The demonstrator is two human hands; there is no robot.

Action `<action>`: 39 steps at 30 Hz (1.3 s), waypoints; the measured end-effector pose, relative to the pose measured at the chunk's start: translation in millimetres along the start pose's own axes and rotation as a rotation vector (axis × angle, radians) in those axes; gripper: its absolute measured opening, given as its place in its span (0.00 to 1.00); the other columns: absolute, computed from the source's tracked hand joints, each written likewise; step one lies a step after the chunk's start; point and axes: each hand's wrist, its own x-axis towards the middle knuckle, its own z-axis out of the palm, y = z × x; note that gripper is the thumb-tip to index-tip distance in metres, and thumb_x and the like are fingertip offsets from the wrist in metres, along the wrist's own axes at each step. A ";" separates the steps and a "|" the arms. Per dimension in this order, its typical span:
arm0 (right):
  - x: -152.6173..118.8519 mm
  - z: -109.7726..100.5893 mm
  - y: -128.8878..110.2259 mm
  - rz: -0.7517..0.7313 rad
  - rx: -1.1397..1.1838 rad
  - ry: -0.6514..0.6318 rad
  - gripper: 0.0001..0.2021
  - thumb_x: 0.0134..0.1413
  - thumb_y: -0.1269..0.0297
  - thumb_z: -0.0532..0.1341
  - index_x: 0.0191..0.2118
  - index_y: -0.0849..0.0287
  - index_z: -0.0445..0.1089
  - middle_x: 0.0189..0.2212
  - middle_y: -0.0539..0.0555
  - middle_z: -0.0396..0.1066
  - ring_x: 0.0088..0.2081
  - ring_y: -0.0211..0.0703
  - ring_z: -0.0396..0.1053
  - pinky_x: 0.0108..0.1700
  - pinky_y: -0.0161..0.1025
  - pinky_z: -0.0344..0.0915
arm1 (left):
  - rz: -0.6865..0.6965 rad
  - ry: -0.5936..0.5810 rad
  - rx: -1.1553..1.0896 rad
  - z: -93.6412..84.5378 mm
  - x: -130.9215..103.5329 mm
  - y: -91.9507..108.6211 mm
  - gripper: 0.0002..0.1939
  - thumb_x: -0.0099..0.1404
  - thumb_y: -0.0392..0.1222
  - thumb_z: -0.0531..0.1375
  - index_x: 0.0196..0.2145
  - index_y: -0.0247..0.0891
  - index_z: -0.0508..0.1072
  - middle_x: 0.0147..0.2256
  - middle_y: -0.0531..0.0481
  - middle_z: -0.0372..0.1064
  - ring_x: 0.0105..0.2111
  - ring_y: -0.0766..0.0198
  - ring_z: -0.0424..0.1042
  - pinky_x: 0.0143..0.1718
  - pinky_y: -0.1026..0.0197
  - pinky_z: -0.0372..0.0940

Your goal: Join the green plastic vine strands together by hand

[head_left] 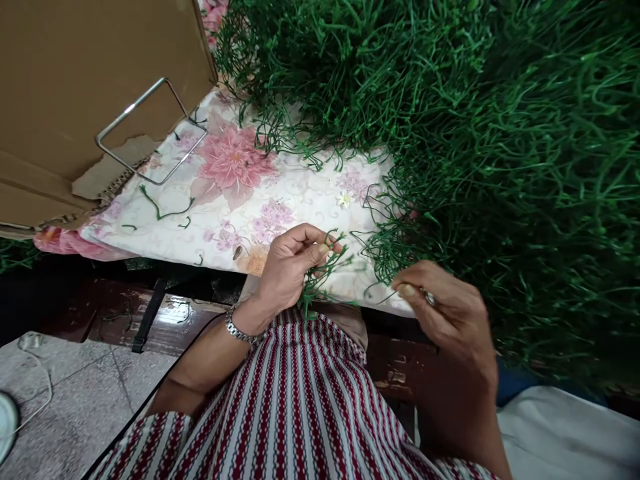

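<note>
My left hand [295,263], with a metal watch [241,327] on its wrist, pinches a small bunch of green plastic stems [320,283] that hangs down over the table's near edge. To the right, my right hand [445,307] is closed, thumb against forefinger, on the end of a thin dark green strand [383,297]. A ring shows on that hand. Just beyond it, a heap of green artificial grass stems [450,133] spreads over the right and far side of the floral cloth [300,180].
A bent metal wire frame [163,130] leans by a cardboard box [90,87] on the left. Loose green bits [163,210] lie on the cloth, near a small dark oval object [237,253]. Below left are a dark strap [149,317] and speckled floor tiles [100,400].
</note>
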 end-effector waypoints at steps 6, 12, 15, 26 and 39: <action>-8.1 -17.3 18.8 0.094 -0.860 0.108 0.14 0.54 0.64 0.57 0.47 0.59 0.69 0.38 0.60 0.71 0.38 0.52 0.65 0.39 0.48 0.59 | 0.016 0.065 -0.015 -1.7 0.3 -1.7 0.08 0.47 0.36 0.67 0.23 0.35 0.69 0.21 0.56 0.64 0.19 0.74 0.63 0.19 0.70 0.61; 10.5 10.0 -32.3 -0.239 -0.387 0.402 0.15 0.48 0.74 0.61 0.43 0.54 0.69 0.35 0.52 0.71 0.35 0.42 0.68 0.37 0.42 0.64 | 0.083 0.063 0.076 0.1 2.8 -6.7 0.07 0.47 0.36 0.67 0.22 0.34 0.71 0.20 0.57 0.64 0.20 0.74 0.64 0.23 0.70 0.61; 29.5 30.7 -47.4 -0.420 -0.404 0.107 0.10 0.49 0.72 0.62 0.40 0.58 0.69 0.36 0.53 0.72 0.38 0.43 0.66 0.38 0.42 0.63 | 0.094 0.057 0.116 3.5 2.9 -9.7 0.05 0.48 0.34 0.66 0.22 0.34 0.71 0.20 0.56 0.65 0.21 0.75 0.63 0.24 0.71 0.59; 25.6 69.7 -20.0 -0.216 -0.316 -0.010 0.09 0.55 0.67 0.56 0.42 0.62 0.67 0.30 0.56 0.66 0.33 0.43 0.61 0.37 0.42 0.60 | -0.002 0.063 0.162 -1.0 3.2 -15.4 0.08 0.50 0.41 0.65 0.25 0.35 0.69 0.20 0.57 0.62 0.21 0.72 0.63 0.22 0.70 0.57; 22.9 68.1 -14.1 -0.277 -0.168 0.163 0.06 0.51 0.74 0.59 0.36 0.59 0.66 0.29 0.53 0.68 0.33 0.42 0.62 0.36 0.42 0.59 | 0.083 -0.214 0.685 -14.2 -21.8 -4.2 0.04 0.55 0.31 0.59 0.31 0.35 0.70 0.27 0.54 0.64 0.28 0.70 0.62 0.32 0.68 0.58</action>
